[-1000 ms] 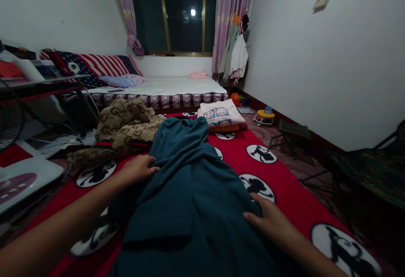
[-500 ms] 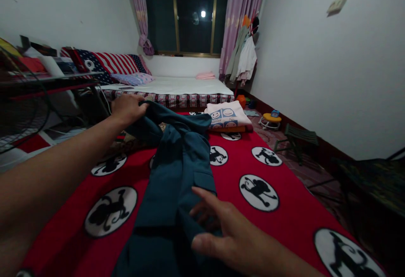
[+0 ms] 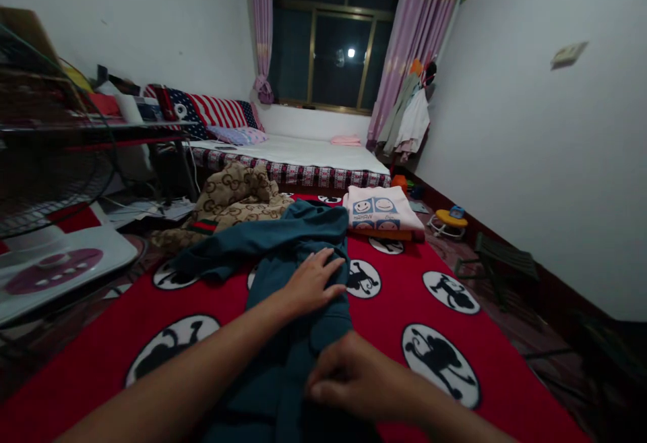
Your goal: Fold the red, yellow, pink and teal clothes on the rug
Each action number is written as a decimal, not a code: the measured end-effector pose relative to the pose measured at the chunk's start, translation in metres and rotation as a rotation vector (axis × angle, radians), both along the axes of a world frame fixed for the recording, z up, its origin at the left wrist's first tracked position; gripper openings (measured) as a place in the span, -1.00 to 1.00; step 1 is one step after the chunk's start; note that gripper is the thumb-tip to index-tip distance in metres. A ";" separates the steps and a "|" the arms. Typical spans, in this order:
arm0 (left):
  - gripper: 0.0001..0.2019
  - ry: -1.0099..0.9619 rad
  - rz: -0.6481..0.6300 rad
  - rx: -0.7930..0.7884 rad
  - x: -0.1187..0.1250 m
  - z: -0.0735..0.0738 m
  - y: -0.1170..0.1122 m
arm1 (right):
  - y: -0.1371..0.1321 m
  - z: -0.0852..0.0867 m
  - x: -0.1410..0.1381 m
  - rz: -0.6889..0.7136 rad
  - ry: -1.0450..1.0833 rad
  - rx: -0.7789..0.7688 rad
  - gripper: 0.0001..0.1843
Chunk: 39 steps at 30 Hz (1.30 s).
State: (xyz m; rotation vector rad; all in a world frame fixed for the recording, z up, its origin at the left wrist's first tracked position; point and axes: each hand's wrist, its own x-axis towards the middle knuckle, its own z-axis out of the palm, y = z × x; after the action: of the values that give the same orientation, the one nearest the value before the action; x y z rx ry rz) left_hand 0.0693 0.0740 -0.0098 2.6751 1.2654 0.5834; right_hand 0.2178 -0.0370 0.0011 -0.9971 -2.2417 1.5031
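Observation:
A dark teal long-sleeved jacket lies lengthwise on a red blanket printed with black monkeys in white circles. One of its sleeves stretches out to the left, beside a brown patterned garment. My left hand rests flat on the jacket's upper part, fingers spread and holding nothing. Closer to me, my right hand is closed at the jacket's right edge, its thumb and curled fingers on the cloth; the exact grip is partly hidden. Beyond, a folded pink shirt tops a small stack.
At the left stand a desk with clutter and a white plastic seat. A bed fills the back below the window. Along the right are a small yellow stool and a dark folding stool.
My left hand has released the lifted sleeve, which now lies out to the left, and has moved right onto the jacket. My right hand's fingers have closed. The view has shifted left.

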 end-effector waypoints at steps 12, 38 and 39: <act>-0.29 -0.019 0.108 -0.113 0.003 -0.034 -0.010 | 0.241 0.017 0.044 -0.935 -0.185 0.352 -0.36; -0.30 -0.031 -0.029 -0.046 -0.001 -0.052 -0.003 | 0.347 -0.008 -0.021 -1.099 -0.324 0.546 -0.72; -0.35 -0.035 -0.039 -0.056 -0.002 -0.050 -0.003 | 0.344 -0.010 -0.021 -1.050 -0.284 0.513 -0.69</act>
State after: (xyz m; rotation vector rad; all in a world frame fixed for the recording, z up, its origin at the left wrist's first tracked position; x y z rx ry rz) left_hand 0.0671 0.0706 -0.0600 2.6255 1.1993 0.5784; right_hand 0.1969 0.3070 -0.0094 -1.8235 -1.5836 0.3370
